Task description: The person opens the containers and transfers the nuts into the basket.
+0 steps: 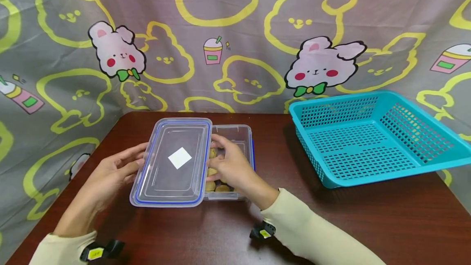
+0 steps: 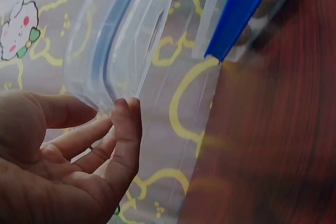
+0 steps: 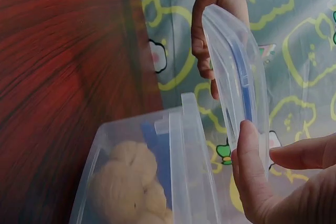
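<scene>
A clear plastic lid (image 1: pixel 163 183) with a blue seal ring and a white square label (image 1: pixel 180 158) is held up between both hands. My left hand (image 1: pixel 114 171) pinches its left edge with thumb and fingertips. On the opposite edge, the thumb and fingers of my right hand (image 1: pixel 237 167) grip the rim. Below and to the right stands a clear container (image 1: pixel 239 132), partly covered by the lid and right hand in the head view. Inside it lie several round tan pieces (image 3: pixel 118 187). A blue side latch (image 2: pixel 234 22) hangs on the container in the left wrist view.
An aqua plastic basket (image 1: pixel 364 142) with slotted walls stands on the right of the dark wooden table (image 1: pixel 228 236). Behind the table hangs a curtain (image 1: pixel 250 36) with cartoon rabbits and yellow outlines. Black wrist straps (image 1: pixel 263 231) are at both sleeves.
</scene>
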### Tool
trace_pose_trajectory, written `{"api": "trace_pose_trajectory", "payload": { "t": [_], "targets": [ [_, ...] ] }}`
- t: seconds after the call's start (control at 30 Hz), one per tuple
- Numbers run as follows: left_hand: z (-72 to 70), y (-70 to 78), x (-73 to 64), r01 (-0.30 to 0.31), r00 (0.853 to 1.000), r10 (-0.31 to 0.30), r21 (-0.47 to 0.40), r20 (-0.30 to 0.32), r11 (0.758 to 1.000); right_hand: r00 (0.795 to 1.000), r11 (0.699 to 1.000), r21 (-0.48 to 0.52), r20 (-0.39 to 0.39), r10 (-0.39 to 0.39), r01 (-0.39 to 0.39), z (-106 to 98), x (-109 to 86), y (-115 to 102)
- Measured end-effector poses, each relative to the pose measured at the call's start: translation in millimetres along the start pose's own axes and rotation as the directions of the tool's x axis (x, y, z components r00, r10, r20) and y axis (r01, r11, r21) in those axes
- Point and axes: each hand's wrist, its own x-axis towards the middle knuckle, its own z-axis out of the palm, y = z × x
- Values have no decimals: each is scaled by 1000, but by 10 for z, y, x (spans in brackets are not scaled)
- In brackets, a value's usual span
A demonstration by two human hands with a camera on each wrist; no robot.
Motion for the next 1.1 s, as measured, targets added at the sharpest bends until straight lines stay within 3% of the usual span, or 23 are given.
{"api": "trace_pose_trajectory", "payload": {
  "t": [0.33, 0.57, 0.77, 1.1],
  "targets": [
    [-316, -244, 65, 38, 999, -38, 19, -9, 999, 998, 998, -46, -36, 42, -44, 361, 210, 43],
    [-486, -384, 141, 48, 999, -48, -55, 4, 997, 997, 995, -57, -30, 75, -77, 549, 315, 53],
    [-554, -471, 193, 106, 994, -107, -100, 2, 989, 994, 992, -64, -21, 103, -104, 671, 374, 61],
    [-614, -621, 301, 161, 986, -164, 104, 26, 981, 990, 981, -130, -15, 144, -144, 782, 451, 132]
  ]
}}
